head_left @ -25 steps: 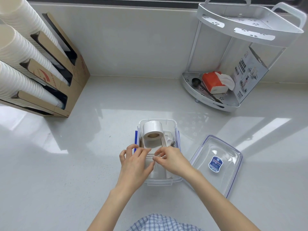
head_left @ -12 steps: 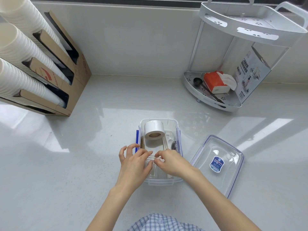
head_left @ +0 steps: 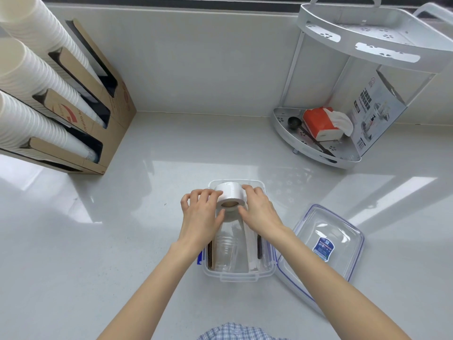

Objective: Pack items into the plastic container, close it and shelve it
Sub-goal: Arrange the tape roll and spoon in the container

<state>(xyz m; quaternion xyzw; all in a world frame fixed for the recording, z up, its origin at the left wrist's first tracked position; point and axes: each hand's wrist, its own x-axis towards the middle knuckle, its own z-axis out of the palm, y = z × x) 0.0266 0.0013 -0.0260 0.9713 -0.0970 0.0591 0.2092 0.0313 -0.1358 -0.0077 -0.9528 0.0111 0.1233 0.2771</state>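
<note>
Both my left hand [head_left: 202, 212] and right hand [head_left: 258, 212] cup the tape roll [head_left: 230, 197] at the container's [head_left: 239, 276] far end — standing proud, it could block the lid [head_left: 326, 244] from snapping shut.

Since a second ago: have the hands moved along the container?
Yes. Both the left hand and right hand went from the clear plastic container's near half to its far end, now flanking the white tape roll.
</note>
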